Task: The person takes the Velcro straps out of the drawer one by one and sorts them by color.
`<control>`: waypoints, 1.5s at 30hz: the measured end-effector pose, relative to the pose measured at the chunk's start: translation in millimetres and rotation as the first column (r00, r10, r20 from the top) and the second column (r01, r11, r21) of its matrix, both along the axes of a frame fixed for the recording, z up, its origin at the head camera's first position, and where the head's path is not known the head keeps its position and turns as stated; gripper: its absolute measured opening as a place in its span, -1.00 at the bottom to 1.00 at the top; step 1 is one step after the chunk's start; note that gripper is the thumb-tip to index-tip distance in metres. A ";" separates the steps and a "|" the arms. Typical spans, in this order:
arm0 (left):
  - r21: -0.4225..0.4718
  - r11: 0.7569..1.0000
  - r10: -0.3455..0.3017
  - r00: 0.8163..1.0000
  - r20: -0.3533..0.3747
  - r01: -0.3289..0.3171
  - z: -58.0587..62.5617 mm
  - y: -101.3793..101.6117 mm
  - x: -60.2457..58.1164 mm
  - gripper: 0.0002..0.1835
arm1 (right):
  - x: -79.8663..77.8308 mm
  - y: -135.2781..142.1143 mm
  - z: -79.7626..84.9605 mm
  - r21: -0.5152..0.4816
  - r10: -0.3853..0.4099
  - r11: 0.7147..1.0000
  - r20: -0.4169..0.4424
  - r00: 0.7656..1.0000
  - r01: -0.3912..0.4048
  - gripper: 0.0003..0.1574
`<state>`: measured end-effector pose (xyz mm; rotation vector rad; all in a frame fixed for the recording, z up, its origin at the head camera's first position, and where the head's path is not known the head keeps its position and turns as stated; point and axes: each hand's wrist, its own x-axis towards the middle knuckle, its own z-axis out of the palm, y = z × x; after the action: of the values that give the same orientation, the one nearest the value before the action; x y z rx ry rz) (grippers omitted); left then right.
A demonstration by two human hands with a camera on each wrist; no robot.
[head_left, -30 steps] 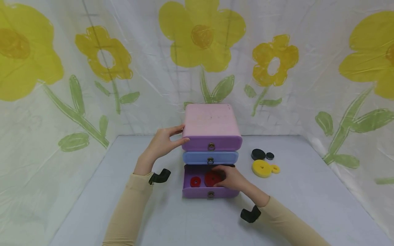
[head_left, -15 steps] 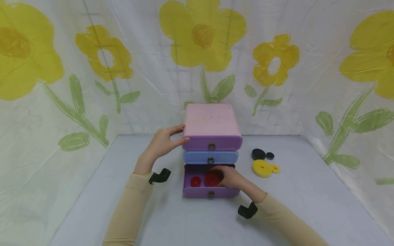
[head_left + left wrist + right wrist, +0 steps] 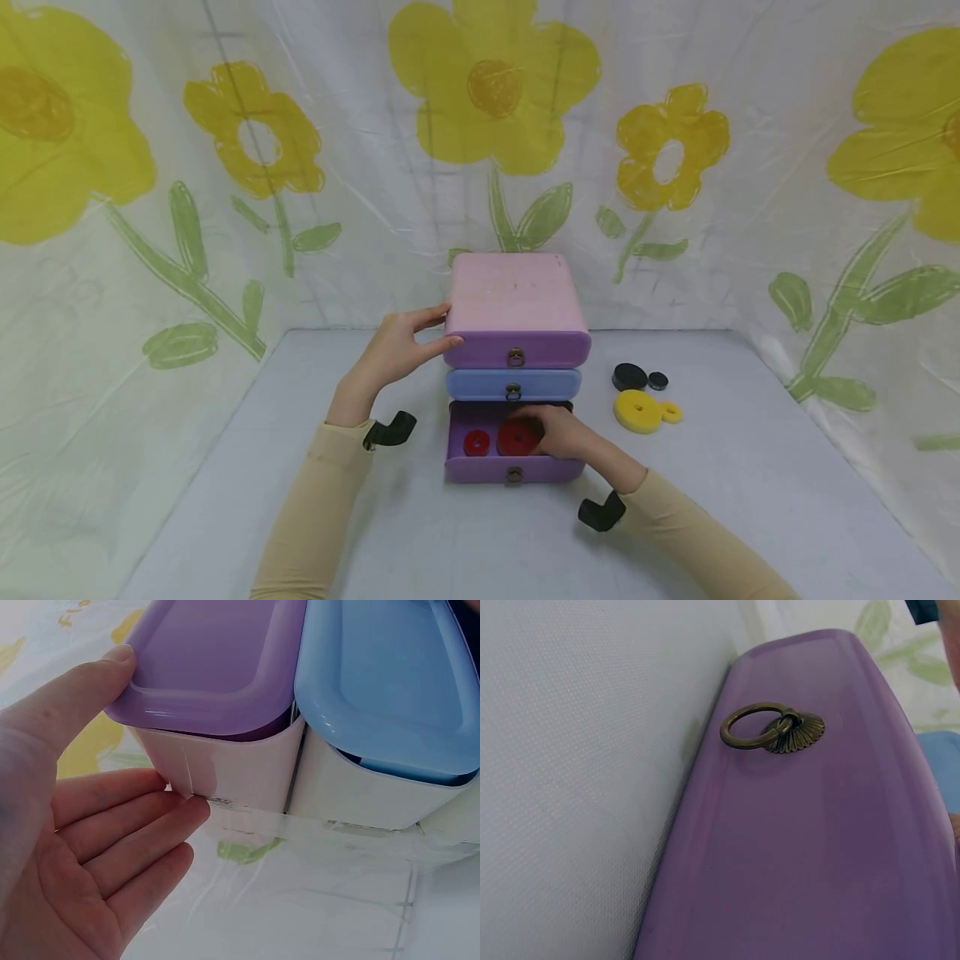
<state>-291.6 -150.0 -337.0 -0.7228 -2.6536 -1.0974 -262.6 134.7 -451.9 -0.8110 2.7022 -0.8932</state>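
Note:
A small chest of drawers with a pink top stands mid-table. Its purple bottom drawer is pulled out, and inside lie a small red ring and a large red disc with a centre hole. My right hand reaches into this drawer and grips the large disc by its right side, fingers behind and thumb in front. The left hand rests at the chest's upper left corner. Its thumb touches the purple top drawer, and its nearly straight fingers reach the pink side.
A blue middle drawer is closed. Right of the chest lie a large black disc, a small black disc, a large yellow disc and a small yellow ring. A flowered curtain hangs behind the table.
My right wrist has shifted slightly left and up, with the thumb moving right along the large red disc. The left hand has stayed in place.

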 end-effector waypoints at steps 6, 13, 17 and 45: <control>0.004 1.000 -0.001 1.000 0.008 0.000 -0.4 0.4 0.0 -0.24 | -0.2 0.1 -1.4 0.009 -0.006 1.000 -0.003 1.000 0.006 -0.37; 0.002 1.000 0.001 1.000 0.006 -0.001 -0.6 0.8 -0.2 -0.24 | -0.5 1.2 -3.4 0.008 0.000 1.000 -0.045 0.999 0.000 -0.39; 0.007 1.000 -0.003 1.000 0.007 0.003 -1.1 1.1 -0.2 -0.23 | 2.1 1.9 -1.7 0.003 -0.005 1.000 -0.055 0.998 0.005 -0.39; 0.009 1.000 -0.010 1.000 -0.004 0.010 -3.6 -1.2 -3.5 -0.22 | 20.9 27.4 40.9 -0.016 -0.215 0.976 0.097 0.972 0.218 -0.19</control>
<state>-295.1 -151.1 -340.6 -0.7365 -2.6428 -1.1088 -241.7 162.0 -411.0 -0.4704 2.7368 -0.9870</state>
